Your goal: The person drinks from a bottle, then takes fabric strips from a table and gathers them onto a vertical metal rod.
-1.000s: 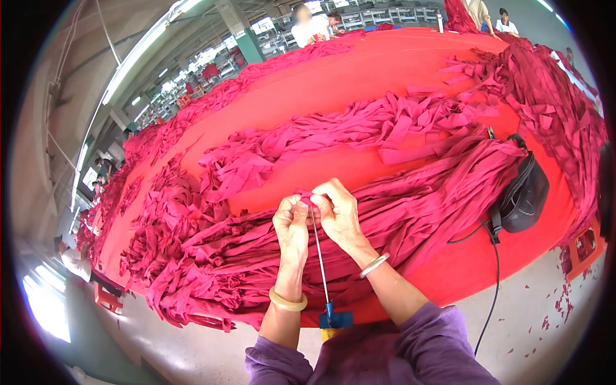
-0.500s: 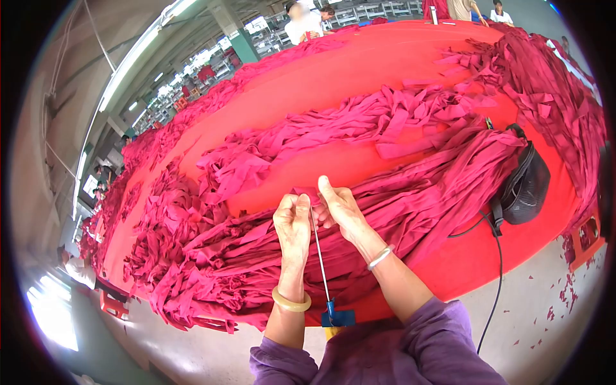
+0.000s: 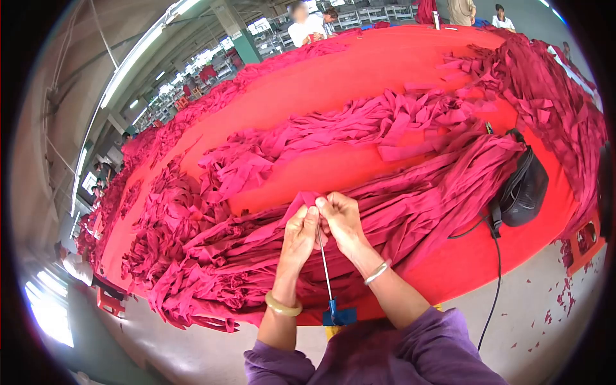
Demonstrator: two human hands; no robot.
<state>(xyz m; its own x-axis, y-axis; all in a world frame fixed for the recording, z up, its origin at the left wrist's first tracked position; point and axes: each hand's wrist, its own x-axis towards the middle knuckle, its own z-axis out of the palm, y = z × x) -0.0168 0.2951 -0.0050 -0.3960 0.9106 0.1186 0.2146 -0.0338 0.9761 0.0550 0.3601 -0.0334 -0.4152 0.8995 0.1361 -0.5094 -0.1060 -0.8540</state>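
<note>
My left hand (image 3: 299, 239) and my right hand (image 3: 342, 223) are close together in front of me, thumbs and fingertips pinched on a dark red fabric strip (image 3: 308, 197). The strip's folded end shows above the fingertips. Between my hands rises a thin metal rod (image 3: 325, 266); its top is hidden by my fingers. The rod stands in a blue-wrapped base (image 3: 339, 316) at the table's near edge. Just beyond and beneath my hands lies a long bundle of crimson fabric strips (image 3: 410, 192).
A red-covered table (image 3: 359, 168) carries further heaps of crimson strips (image 3: 333, 131). At the right sit a black bag (image 3: 527, 189) and a dark cable (image 3: 500, 276). An orange-red plastic stool (image 3: 584, 247) stands beyond the right edge. Other people (image 3: 305, 29) are at the far side.
My right thumb has come down from upright to a pinch beside my left thumb. Both hands have lowered slightly, and more of the strip shows above my fingers.
</note>
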